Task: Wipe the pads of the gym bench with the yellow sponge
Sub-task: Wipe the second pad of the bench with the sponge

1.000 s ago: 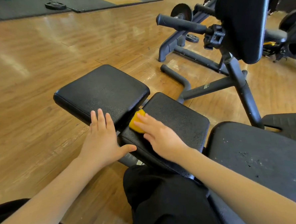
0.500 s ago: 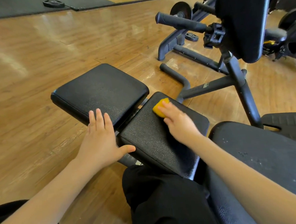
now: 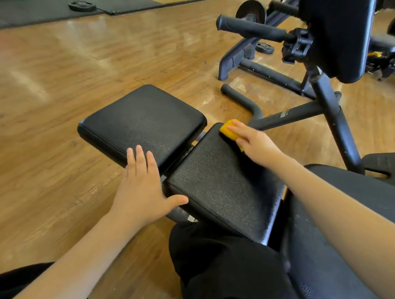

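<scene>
The yellow sponge (image 3: 228, 129) lies at the far corner of the bench's small middle pad (image 3: 217, 185), black and pebbled. My right hand (image 3: 256, 145) presses down on it with fingers laid flat over its top; the thumb is hidden. My left hand (image 3: 141, 187) rests flat on the near edge of the square black pad (image 3: 144, 120) to the left, fingers spread and thumb pointing toward the middle pad. A larger black pad (image 3: 362, 208) with pale specks runs under my right forearm.
An upright black pad (image 3: 337, 25) on a steel post (image 3: 336, 122) stands at the right, with a foam-grip handle (image 3: 249, 29) sticking out left. Frame tubes (image 3: 242, 100) lie on the wooden floor beyond the bench. My dark-trousered knee (image 3: 222, 263) is below the middle pad. A weight plate (image 3: 81, 5) lies on dark mats far left.
My right hand has slid the sponge from the middle pad's near-left edge across to its far corner. My left hand has stayed on the square pad.
</scene>
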Tool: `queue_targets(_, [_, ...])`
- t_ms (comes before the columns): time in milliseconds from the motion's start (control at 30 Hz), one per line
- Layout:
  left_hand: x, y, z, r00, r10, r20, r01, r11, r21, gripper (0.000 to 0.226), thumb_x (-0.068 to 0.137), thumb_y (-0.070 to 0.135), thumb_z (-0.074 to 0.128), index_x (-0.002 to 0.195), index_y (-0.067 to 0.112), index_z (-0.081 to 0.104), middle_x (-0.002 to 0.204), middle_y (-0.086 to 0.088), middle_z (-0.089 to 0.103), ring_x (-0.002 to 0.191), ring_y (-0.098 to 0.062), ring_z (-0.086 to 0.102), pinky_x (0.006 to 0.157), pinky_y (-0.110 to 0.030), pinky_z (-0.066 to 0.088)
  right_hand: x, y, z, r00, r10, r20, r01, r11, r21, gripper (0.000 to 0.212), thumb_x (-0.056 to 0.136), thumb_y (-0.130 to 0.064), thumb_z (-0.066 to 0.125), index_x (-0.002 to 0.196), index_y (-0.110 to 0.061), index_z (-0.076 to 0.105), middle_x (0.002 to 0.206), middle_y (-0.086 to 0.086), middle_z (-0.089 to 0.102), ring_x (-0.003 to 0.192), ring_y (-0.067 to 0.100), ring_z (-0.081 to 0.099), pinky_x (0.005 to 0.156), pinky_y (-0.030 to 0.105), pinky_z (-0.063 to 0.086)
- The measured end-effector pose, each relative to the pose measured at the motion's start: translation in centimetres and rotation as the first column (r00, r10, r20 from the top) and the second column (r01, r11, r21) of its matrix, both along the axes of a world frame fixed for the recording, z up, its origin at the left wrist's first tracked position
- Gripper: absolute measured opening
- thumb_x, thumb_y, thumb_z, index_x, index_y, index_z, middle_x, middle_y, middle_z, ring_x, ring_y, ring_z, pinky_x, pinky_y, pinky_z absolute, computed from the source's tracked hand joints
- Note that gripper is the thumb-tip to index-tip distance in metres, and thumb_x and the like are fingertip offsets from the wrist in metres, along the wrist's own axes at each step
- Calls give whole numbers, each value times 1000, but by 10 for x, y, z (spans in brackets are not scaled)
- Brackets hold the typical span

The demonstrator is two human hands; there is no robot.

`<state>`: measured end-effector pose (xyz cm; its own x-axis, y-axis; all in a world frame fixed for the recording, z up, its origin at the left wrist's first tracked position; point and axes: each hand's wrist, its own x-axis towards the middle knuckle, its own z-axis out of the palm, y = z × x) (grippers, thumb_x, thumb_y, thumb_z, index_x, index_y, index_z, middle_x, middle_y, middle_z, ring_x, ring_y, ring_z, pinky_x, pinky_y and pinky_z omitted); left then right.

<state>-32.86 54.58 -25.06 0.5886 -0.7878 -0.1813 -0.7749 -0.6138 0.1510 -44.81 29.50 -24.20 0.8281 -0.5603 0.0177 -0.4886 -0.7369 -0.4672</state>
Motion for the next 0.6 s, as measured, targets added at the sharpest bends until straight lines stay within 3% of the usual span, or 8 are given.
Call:
queue_targets(67, [-1, 0, 1, 1000, 2, 8, -2, 1000, -1, 122, 67, 81, 37, 143, 0, -13, 151, -22, -20, 138, -36, -22, 115, -43, 1, 25, -12, 9, 996, -58, -64, 63, 995, 80, 44, 94, -16, 46, 137, -20, 39, 142, 7, 43, 127, 24, 44, 107, 27, 28])
queue_targets(133, [-3, -2, 1, 1000, 14, -2, -14, 1000, 6, 121, 68, 80, 40, 143, 2, -14, 151, -20, -22, 138, -35, -23, 115, -43, 1, 45, -17, 14, 988, -104, -111, 120, 982, 146, 40, 93, -25, 47, 132, -17, 44, 126, 15, 56, 109, 29, 56, 96, 37, 41])
queue_targets(233, [-3, -3, 0, 999, 29, -15, -28, 1000, 6, 122, 68, 79, 44, 143, 2, -14, 151, -20, -23, 138, -35, -24, 114, -43, 0, 50, -21, 10, 989, -112, -99, 129, 975, 179, 38, 92, -29, 49, 128, -16, 48, 116, 16, 60, 100, 31, 59, 89, 37, 44])
queue_targets(333, [-1, -3, -2, 1000, 13, -9, -13, 1000, 16, 124, 66, 81, 40, 143, -1, -14, 150, -23, -22, 137, -38, -24, 115, -45, 0, 21, -26, 3, 993, -103, -61, 112, 979, 171, 41, 90, -29, 53, 130, -21, 47, 100, 8, 62, 83, 21, 56, 87, 37, 46])
queue_targets(500, [0, -7, -1, 999, 31, -32, -31, 999, 7, 125, 67, 78, 47, 143, -1, -14, 150, -24, -22, 137, -39, -24, 115, -45, -1, -41, -31, -1, 982, -156, -103, 163, 984, 72, 37, 91, -25, 53, 128, -26, 49, 88, 6, 64, 80, 21, 57, 78, 32, 43])
queue_targets(600, [-1, -5, -3, 1000, 25, -8, -25, 999, -19, 123, 68, 79, 44, 143, 0, -13, 150, -24, -21, 137, -39, -24, 115, -45, -1, -19, -24, 6, 983, -142, -119, 150, 986, 68, 34, 94, -26, 46, 128, -24, 49, 82, 2, 61, 75, 19, 55, 76, 30, 42])
